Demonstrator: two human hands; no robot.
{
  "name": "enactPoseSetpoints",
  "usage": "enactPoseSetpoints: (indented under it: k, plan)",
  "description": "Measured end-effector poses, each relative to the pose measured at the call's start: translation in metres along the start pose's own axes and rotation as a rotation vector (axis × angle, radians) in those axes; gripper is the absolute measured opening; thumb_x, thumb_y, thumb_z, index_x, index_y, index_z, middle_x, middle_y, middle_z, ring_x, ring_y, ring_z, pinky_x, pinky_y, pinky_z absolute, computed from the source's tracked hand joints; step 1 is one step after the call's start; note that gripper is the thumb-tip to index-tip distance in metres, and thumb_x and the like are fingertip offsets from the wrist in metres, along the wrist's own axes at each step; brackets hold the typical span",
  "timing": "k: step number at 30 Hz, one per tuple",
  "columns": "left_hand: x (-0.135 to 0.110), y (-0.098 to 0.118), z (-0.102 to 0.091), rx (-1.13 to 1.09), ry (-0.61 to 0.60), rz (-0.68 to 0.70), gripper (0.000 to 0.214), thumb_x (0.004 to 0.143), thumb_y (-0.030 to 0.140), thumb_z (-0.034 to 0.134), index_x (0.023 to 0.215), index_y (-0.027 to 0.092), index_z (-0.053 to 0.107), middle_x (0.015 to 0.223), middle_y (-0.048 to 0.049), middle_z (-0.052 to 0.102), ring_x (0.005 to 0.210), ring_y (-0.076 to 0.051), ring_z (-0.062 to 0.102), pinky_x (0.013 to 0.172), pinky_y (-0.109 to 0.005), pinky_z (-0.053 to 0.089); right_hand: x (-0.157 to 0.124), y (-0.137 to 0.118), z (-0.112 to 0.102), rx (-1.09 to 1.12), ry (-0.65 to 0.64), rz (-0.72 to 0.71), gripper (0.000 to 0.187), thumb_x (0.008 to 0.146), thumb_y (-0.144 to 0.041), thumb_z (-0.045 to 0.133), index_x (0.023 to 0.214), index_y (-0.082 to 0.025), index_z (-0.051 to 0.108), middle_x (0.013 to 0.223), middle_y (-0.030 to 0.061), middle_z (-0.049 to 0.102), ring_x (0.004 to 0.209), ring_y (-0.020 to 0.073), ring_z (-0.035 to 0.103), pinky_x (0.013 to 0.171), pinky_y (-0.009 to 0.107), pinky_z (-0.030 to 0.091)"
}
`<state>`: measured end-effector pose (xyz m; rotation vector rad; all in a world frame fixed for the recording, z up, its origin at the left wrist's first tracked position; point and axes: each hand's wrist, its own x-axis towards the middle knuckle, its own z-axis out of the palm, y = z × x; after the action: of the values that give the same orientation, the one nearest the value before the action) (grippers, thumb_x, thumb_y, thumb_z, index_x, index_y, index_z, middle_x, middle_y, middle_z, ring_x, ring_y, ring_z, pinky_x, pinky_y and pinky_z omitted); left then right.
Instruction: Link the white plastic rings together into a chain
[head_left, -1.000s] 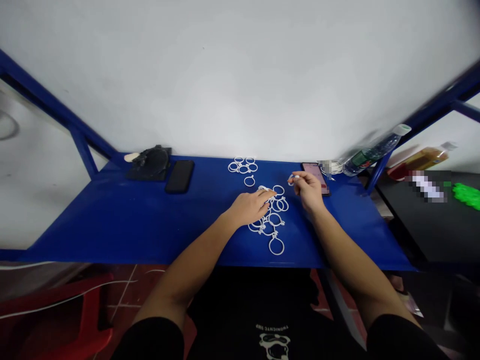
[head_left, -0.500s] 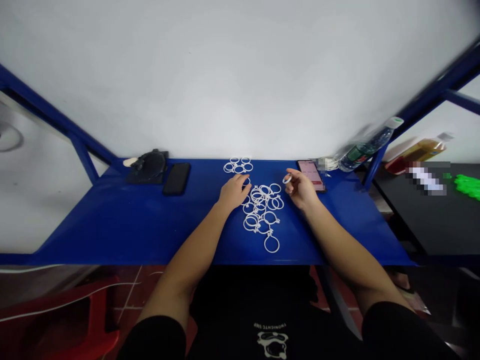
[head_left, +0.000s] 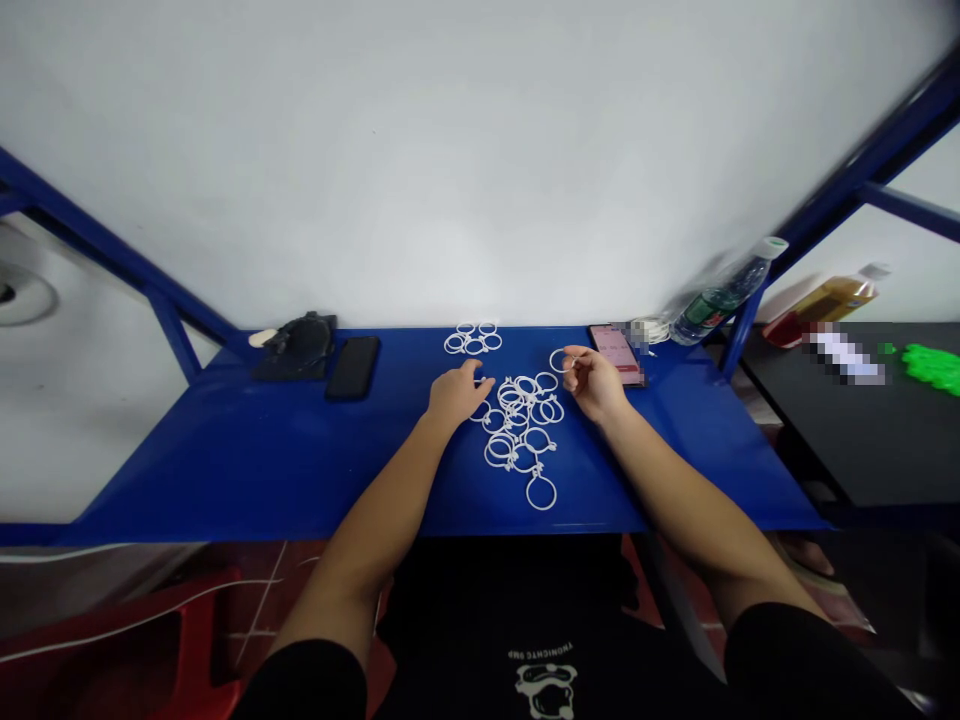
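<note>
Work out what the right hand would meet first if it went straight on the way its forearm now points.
The right hand, holding a white ring, would probably meet the pale wall behind the blue table, ring first, though depth is unclear.

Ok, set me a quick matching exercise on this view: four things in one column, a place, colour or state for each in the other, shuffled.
1. right hand
2. phone
3. clear bottle
4. black slab

A. green label
B. left of the left hand
C. holding a white ring
D. pinkish screen

Pairs: 1-C, 2-D, 3-A, 4-B.
</note>
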<state>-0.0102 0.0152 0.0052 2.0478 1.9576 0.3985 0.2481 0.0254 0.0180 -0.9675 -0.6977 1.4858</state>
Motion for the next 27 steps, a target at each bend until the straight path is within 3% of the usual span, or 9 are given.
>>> enactPoseSetpoints:
  k: [8,11,14,17,20,27]
  plan:
    - [-0.001,-0.002,-0.001,0.059,0.015,-0.007,0.025,0.096,0.033,0.058,0.110,0.029,0.078,0.100,-0.0054,0.080,0.100,-0.026,0.074,0.088,-0.033,0.053,-0.001,0.006,0.001,-0.151,0.005,-0.193,0.017,0.058,-0.016,0.051,0.072,-0.021,0.060,0.058,-0.0033,0.057,0.042,0.0097,0.044,0.042,0.023,0.034]
    - [-0.003,-0.002,-0.001,0.000,0.099,0.038,0.022,0.098,0.031,0.057,0.109,0.028,0.077,0.098,-0.0045,0.080,0.096,-0.025,0.074,0.085,-0.032,0.053,-0.002,0.009,-0.001,-0.324,-0.026,-0.293,0.015,0.068,-0.019,0.054,0.079,-0.021,0.064,0.069,-0.0012,0.067,0.046,0.0107,0.049,0.046,0.023,0.038]
    - [-0.005,-0.001,0.000,-0.120,0.205,0.099,0.020,0.098,0.027,0.059,0.110,0.026,0.075,0.103,-0.0040,0.080,0.093,-0.023,0.074,0.086,-0.032,0.053,-0.008,0.011,-0.004,-0.597,-0.134,-0.414,0.026,0.076,-0.018,0.055,0.098,-0.024,0.068,0.085,-0.0003,0.074,0.054,0.0128,0.056,0.056,0.026,0.046]
    - [-0.007,0.000,0.002,-0.237,0.286,0.168,0.022,0.097,0.022,0.059,0.112,0.025,0.075,0.110,-0.0036,0.078,0.091,-0.019,0.073,0.087,-0.029,0.054,-0.016,0.013,-0.005,-0.862,-0.256,-0.481,0.040,0.078,-0.014,0.056,0.114,-0.026,0.072,0.087,0.0005,0.074,0.066,0.0173,0.062,0.067,0.030,0.050]
    - [-0.008,0.002,0.001,-0.277,0.318,0.207,0.024,0.094,0.017,0.058,0.109,0.023,0.075,0.111,-0.0032,0.077,0.085,-0.016,0.071,0.085,-0.026,0.055,-0.020,0.014,-0.004,-1.040,-0.324,-0.526,0.041,0.081,-0.014,0.058,0.116,-0.026,0.075,0.086,0.0014,0.074,0.072,0.0193,0.063,0.074,0.032,0.050]
    - [-0.008,0.003,0.004,-0.273,0.298,0.209,0.026,0.087,0.012,0.062,0.104,0.022,0.078,0.102,-0.0018,0.078,0.072,-0.015,0.069,0.082,-0.028,0.055,-0.002,0.002,0.007,-1.123,-0.229,-0.672,0.029,0.091,-0.021,0.056,0.111,-0.023,0.077,0.093,0.0039,0.076,0.066,0.0171,0.061,0.072,0.032,0.049]
